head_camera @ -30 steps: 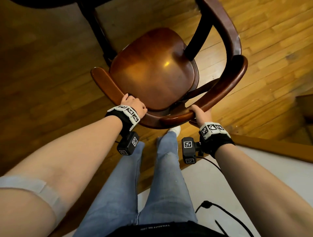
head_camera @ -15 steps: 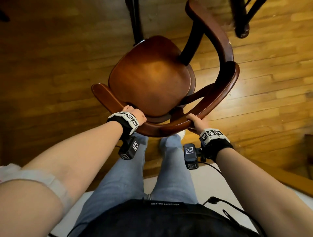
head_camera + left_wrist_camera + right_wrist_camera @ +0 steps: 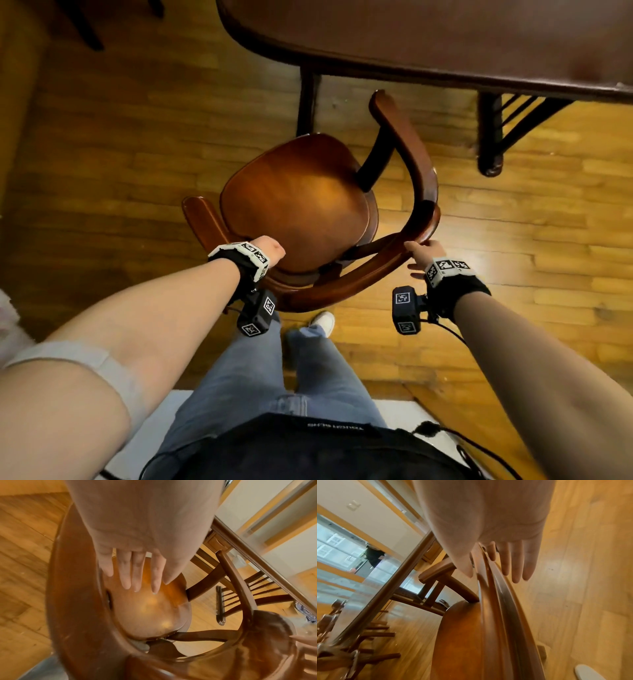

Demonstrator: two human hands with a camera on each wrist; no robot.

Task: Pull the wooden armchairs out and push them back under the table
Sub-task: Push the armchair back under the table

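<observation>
A dark wooden armchair [image 3: 298, 202] stands on the plank floor, its seat just short of the table [image 3: 428, 41] edge. My left hand [image 3: 269, 248] is over the left part of the curved back rail [image 3: 342, 287]. In the left wrist view its fingers [image 3: 132, 572] are straight above the seat [image 3: 145, 608] and grip nothing. My right hand [image 3: 421, 253] rests against the right bend of the rail. In the right wrist view the fingers [image 3: 515, 563] lie straight along the rail [image 3: 501, 615], thumb on its other side.
A second chair [image 3: 520, 116] sits tucked under the table at the right, beside a dark table leg [image 3: 489, 137]. Another dark leg [image 3: 306, 102] stands just beyond the armchair's seat. A pale rug [image 3: 404, 407] lies under my feet, with a cable over it.
Both hands have let go of the back rail, fingers now straight. The armchair has moved closer to the table, whose edge has come into view at the top.
</observation>
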